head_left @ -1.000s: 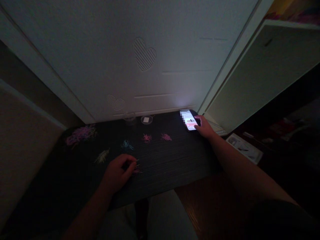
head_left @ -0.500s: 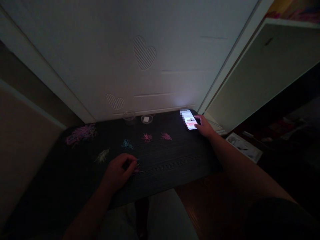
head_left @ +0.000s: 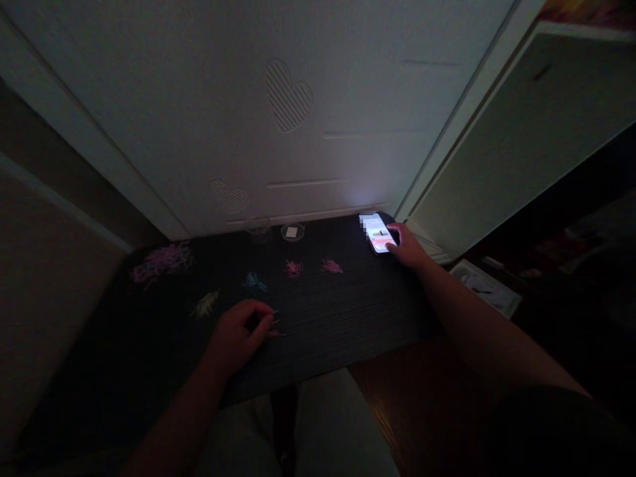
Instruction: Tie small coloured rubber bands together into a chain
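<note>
Left hand (head_left: 242, 332) low over the dark table (head_left: 318, 308), fingers curled.

A pale panel (head_left: 199, 99) embossed with two striped hearts (head_left: 289, 97) stands beyond the left hand (head_left: 241, 334) and right hand (head_left: 408, 248) in dim light. A light-coloured board (head_left: 527, 132) slants upward to the right of the right hand, while a shallow white box (head_left: 504, 299), its contents unclear, sits farther down that side. Reddish-brown flooring (head_left: 417, 397) shows nearer the wearer than the right hand.
</note>
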### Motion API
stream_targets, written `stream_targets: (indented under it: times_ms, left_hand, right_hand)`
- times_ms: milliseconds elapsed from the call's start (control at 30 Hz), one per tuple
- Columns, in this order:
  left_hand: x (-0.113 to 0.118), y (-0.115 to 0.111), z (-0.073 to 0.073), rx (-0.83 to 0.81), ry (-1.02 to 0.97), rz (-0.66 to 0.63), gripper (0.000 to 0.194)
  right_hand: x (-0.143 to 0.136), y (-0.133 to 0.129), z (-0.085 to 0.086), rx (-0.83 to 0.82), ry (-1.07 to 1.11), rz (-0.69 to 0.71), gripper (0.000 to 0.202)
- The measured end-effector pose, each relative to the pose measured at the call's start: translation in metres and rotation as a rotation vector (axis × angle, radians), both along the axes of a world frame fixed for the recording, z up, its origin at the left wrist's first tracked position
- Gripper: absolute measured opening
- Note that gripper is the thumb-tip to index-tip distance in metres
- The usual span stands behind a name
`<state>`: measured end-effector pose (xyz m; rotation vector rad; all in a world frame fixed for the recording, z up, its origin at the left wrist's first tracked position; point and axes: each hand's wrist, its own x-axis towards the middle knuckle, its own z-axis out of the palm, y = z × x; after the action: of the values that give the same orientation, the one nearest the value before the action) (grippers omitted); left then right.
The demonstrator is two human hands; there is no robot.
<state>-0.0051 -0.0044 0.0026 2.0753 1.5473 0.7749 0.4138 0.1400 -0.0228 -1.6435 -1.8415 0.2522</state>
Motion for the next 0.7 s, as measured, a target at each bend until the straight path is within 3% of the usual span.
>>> stream_targets:
  times_ms: [167, 267, 400, 433, 567, 633, 700]
  left_hand:
    - [0.001, 0.000, -0.001, 0.000, -0.009, 0.000, 0.020]
    - [0.001, -0.001, -0.001, 0.007, -0.006, 0.003, 0.021]
    - [0.001, -0.002, -0.001, 0.016, -0.016, 0.029, 0.022]
    - [0.001, -0.002, -0.001, 0.020, -0.024, 0.033, 0.022]
    - [0.001, -0.004, -0.001, 0.034, -0.081, 0.042, 0.021]
    - [0.001, -0.004, -0.001, 0.035, -0.116, 0.057, 0.021]
    - [0.001, -0.004, -0.001, 0.028, -0.130, 0.063, 0.021]
  right_hand:
    - [0.002, 0.000, -0.001, -0.015, 0.074, -0.024, 0.043]
    - [-0.001, -0.005, 0.004, 0.077, 0.101, -0.070, 0.036]
    - [-0.040, -0.027, 0.021, 0.277, 0.106, -0.164, 0.031]
    - [-0.058, -0.036, 0.026, 0.279, 0.111, -0.118, 0.029]
    - [-0.151, -0.076, 0.043, 0.131, 0.231, 0.445, 0.029]
    - [-0.194, -0.093, 0.046, 0.071, 0.287, 0.625, 0.030]
    - [-0.226, -0.105, 0.043, 0.025, 0.364, 0.716, 0.025]
